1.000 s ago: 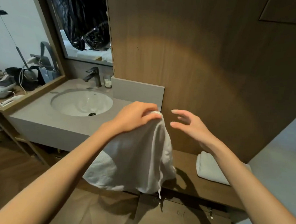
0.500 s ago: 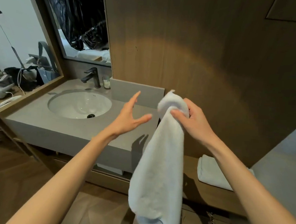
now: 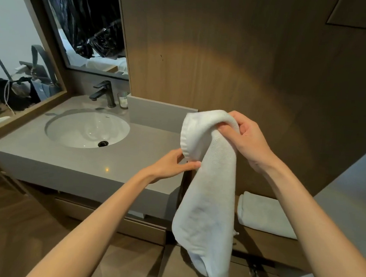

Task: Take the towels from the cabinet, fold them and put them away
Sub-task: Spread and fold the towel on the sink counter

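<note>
A white towel [image 3: 206, 194] hangs bunched in front of me, over the right end of the vanity. My right hand [image 3: 246, 139] grips its top, with the fabric looped over the fingers. Lower down, my left hand [image 3: 172, 165] pinches the hemmed left edge between thumb and fingers. The towel's bottom end dangles near the lower edge of the view. A second white towel [image 3: 263, 214] lies folded on the low wooden shelf [image 3: 263, 246] at the right, partly behind my right forearm.
A grey countertop [image 3: 134, 155] with a white sink [image 3: 87, 129], a dark faucet [image 3: 105, 92] and a small glass [image 3: 123, 100] fills the left. A mirror [image 3: 86, 29] hangs above it. Wood panelling [image 3: 235, 56] stands behind. A cluttered side table [image 3: 8, 95] is far left.
The towel passed from my left hand to my right hand, which raised it. My left hand opened, then came back and pinched the towel's left edge.
</note>
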### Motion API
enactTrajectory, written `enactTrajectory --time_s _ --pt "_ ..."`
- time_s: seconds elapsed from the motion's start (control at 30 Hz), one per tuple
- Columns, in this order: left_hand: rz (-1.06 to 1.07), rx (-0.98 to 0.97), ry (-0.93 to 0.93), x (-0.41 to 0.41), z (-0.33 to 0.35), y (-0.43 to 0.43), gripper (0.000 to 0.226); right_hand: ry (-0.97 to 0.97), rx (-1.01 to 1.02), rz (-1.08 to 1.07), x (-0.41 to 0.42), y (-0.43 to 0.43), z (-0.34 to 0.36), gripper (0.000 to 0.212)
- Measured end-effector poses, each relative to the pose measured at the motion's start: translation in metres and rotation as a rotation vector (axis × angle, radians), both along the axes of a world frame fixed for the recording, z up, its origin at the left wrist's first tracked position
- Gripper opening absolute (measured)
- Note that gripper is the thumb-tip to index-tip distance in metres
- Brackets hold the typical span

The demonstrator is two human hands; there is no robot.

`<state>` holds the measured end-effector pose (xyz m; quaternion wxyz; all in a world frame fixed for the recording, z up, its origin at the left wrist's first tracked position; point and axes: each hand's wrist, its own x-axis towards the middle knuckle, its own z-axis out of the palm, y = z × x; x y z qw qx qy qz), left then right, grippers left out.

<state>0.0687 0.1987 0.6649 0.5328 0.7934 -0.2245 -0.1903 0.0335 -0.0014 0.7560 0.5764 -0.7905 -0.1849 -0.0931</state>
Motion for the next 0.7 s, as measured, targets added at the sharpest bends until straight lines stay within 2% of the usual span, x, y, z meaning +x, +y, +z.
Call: enactTrajectory --time_s 0.07,0.17,0.23,0.3,0.47,0.53,0.6,0.7 --pt "0.049 -0.082 -0.011 0.004 -0.010 0.013 0.029 0.000 0.002 -0.081 0.003 -0.002 -0.005 0.003" --pt "0.217 -0.176 -0.076 0.014 -0.015 0.038 0.020 0.011 -0.109 -0.164 0.005 -0.001 -0.016 0.008" --pt "0.247 -0.162 -0.167 0.017 -0.011 0.052 0.031 0.041 -0.205 -0.221 0.007 0.002 -0.027 0.017" --pt "0.228 -0.089 -0.330 0.014 0.000 0.058 0.029 0.095 -0.272 -0.263 0.008 0.008 -0.036 0.022" --pt "0.169 -0.020 -0.613 0.007 0.016 0.074 0.022 0.231 -0.276 -0.111 -0.001 0.043 -0.043 0.026" --pt "0.139 -0.005 -0.657 0.009 0.024 0.089 0.020 0.177 -0.245 -0.135 -0.004 0.060 -0.044 0.019" --pt "0.093 -0.017 -0.676 0.010 0.034 0.106 0.019 0.063 -0.210 -0.265 -0.005 0.075 -0.041 0.015" --pt "0.029 -0.034 -0.620 0.018 0.045 0.134 0.022 -0.056 -0.122 -0.402 -0.004 0.098 -0.029 0.012"
